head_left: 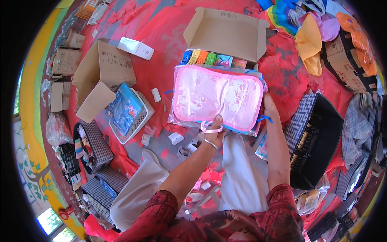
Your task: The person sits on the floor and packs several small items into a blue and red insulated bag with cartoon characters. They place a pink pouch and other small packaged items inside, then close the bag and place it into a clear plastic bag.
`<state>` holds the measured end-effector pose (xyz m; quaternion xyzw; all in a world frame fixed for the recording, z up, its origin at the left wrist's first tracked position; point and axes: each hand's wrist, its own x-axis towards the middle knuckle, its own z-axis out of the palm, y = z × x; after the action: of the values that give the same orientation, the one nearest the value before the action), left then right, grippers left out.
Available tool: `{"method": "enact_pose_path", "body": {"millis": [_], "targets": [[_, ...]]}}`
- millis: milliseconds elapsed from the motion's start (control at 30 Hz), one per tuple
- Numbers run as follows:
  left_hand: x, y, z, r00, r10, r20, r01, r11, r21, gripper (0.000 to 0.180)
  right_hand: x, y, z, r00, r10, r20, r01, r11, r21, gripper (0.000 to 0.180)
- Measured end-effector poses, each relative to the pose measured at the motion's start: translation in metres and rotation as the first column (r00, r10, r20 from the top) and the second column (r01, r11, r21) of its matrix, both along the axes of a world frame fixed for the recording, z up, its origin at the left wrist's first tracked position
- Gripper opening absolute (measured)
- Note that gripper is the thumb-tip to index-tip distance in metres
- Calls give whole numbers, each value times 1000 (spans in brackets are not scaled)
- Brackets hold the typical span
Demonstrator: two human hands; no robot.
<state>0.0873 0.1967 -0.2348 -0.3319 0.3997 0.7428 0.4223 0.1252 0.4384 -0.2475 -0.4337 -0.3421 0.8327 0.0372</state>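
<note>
We hold a pink pad sealed in a clear bag, flat in front of us, above our lap and just near of an open carton. Our left hand grips the pad's near edge toward its middle, the thumb on top and the fingers curled under it, pinching the plastic; a pink ribbon loop hangs at that hand and a thin bangle sits on the wrist. Our right hand holds the pad's right edge, fingers tucked behind the bag, so we cannot tell how they are spread. A blue string trails from the bag by that hand.

Inside the carton, along its near side, stands a row of coloured blocks, partly hidden by the pad's far edge. To the left on the floor lies a white basket with a blue packet on it, and further left a second open carton. A small white box lies far left of the pad. To the right stands a dark checked bin, open toward us. Bright cloth is heaped at the far right.
</note>
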Motion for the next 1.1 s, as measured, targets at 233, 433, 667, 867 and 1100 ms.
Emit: {"method": "enact_pose_path", "body": {"millis": [233, 433, 667, 867, 1100], "targets": [[21, -6, 16, 992, -45, -120, 47, 999, 10, 10, 25, -7, 6, 988, -19, -153, 43, 987, 154, 24], [35, -6, 62, 917, -102, -386, 79, 994, -75, 11, 42, -3, 28, 942, -25, -333, 73, 988, 133, 28], [-46, 32, 40, 964, -108, -243, 107, 994, -18, 17, -11, 45, 10, 951, 55, -305, 51, 942, 332, 23], [-73, 51, 5, 967, -210, -141, 193, 973, -123, 15, -54, 49, -23, 996, -68, 57, 57, 981, 184, 29], [-63, 65, 10, 945, -198, -260, 162, 975, -154, 26, -48, 60, -13, 998, -57, 6, 43, 813, 581, 29]]}}
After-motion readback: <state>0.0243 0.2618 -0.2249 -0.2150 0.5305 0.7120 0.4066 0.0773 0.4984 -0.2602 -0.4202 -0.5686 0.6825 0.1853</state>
